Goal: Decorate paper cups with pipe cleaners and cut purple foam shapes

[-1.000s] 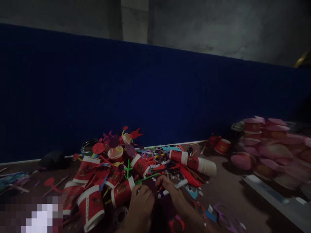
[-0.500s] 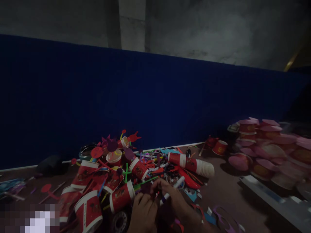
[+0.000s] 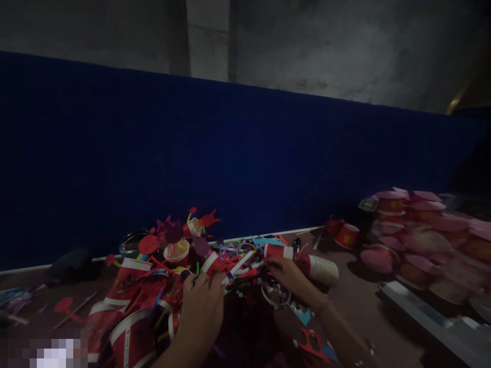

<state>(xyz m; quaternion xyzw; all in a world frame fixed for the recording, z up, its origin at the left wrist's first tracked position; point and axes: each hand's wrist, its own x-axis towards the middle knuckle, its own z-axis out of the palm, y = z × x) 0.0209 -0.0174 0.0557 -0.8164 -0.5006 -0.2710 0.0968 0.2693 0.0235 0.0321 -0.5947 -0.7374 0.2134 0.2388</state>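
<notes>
My left hand point(image 3: 203, 301) reaches into the pile, its fingers apart and curved downward. Just beyond its fingertips lies a red paper cup point(image 3: 214, 264), and a white marker point(image 3: 242, 265) slants beside its thumb side. I cannot tell whether that hand touches either one. My right hand point(image 3: 287, 276) is closed at the fingertips on a slim white pen-like piece point(image 3: 257, 266), partly hidden, beside a lying stack of paper cups point(image 3: 324, 270). Below this hand sits a clear ring-shaped roll point(image 3: 276, 295), perhaps tape.
Several red cups with paper shapes point(image 3: 130, 278) crowd the left. Red cut-out frames point(image 3: 311, 345) lie near the front. Cups with pink tops point(image 3: 418, 268) are heaped at right behind a long grey object point(image 3: 416, 306). A blue panel point(image 3: 245, 153) stands behind.
Both hands have moved forward into the pile and apart. The dark purple piece is no longer seen between them. The white marker near my right hand now lies farther back, by my left hand.
</notes>
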